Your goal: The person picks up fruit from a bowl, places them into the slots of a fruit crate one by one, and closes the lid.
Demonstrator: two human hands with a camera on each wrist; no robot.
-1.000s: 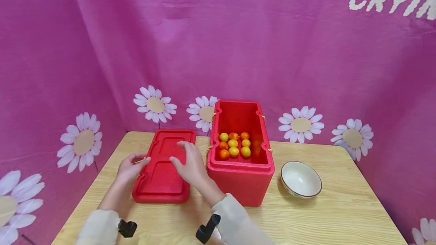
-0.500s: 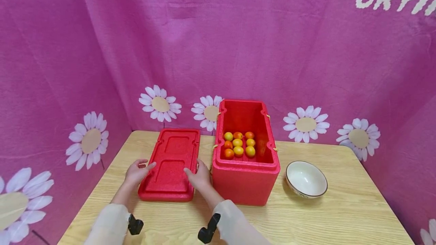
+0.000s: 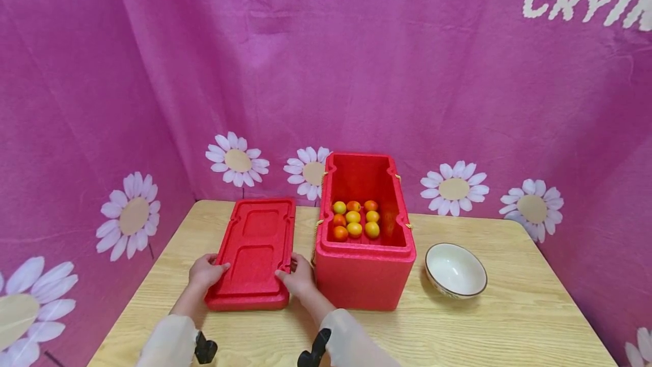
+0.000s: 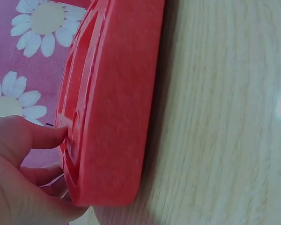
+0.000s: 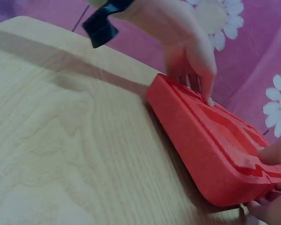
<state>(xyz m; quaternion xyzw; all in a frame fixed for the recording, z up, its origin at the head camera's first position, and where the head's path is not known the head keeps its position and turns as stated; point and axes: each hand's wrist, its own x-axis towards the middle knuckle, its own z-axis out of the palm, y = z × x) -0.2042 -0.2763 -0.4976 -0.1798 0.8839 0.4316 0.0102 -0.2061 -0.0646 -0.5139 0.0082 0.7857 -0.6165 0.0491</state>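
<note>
A red foam lid, its recessed face up, lies at the left of the wooden table. My left hand grips its left edge near the front, thumb over the rim and fingers down the side. On the opposite edge, my right hand pinches the lid the same way. In the left wrist view the thumb and fingers of the left hand close round the rim of the lid. The right wrist view catches both hands at the lid, with the right hand partly cut off.
Just right of the lid stands an open red foam box with gold rope at its sides. Several small yellow and orange-red fruits lie inside. Farther right is a white bowl with a brown rim. A pink flowered curtain hangs behind the table.
My right hand has come down from over the lid to its right edge. The left hand has closed on the left edge. The box and bowl stay put.
</note>
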